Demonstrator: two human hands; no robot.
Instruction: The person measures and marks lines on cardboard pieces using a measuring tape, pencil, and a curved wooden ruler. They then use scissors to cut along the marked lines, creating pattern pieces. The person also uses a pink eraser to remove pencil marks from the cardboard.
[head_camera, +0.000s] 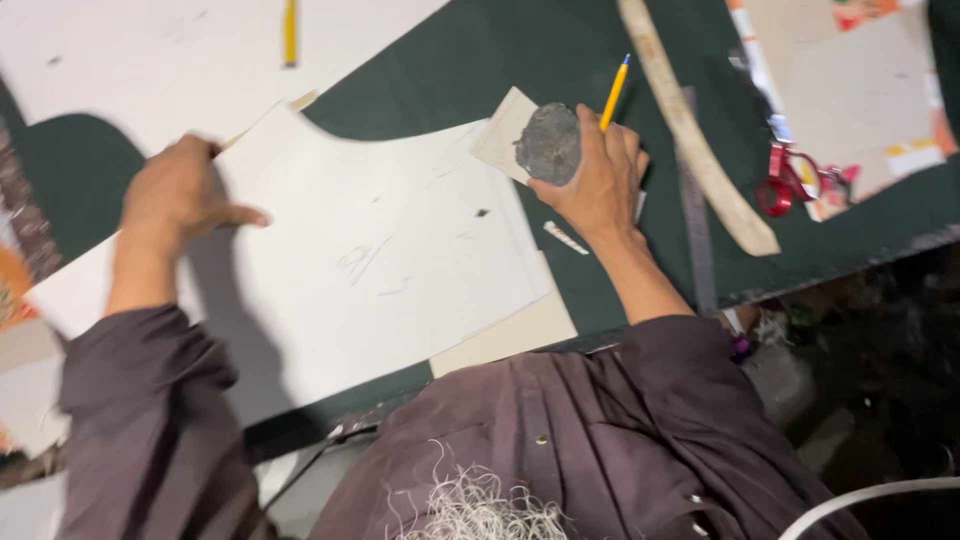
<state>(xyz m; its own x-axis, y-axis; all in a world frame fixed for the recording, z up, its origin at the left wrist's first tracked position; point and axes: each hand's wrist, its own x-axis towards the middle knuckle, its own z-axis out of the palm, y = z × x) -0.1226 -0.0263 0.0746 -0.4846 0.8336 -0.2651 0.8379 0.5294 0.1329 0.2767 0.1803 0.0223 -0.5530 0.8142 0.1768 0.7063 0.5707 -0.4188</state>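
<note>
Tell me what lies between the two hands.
In the head view, only the white paper pattern spans between the left hand and the right hand.

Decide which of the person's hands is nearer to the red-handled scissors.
Right. The right hand, holding a grey stone and yellow pencil, lies just left of the red-handled scissors; the left hand rests far across the white pattern sheet.

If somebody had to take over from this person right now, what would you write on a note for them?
Left hand: flat on the big white paper pattern, pressing it onto the dark green cloth.
Right hand: grips a grey stone-like lump and a yellow pencil at the pattern's upper right corner.
Nearby: a curved ruler and red scissors lie to the right.
Done: the pattern lies spread on the cloth.
Left: I see no traced line or cut around it yet.
</note>
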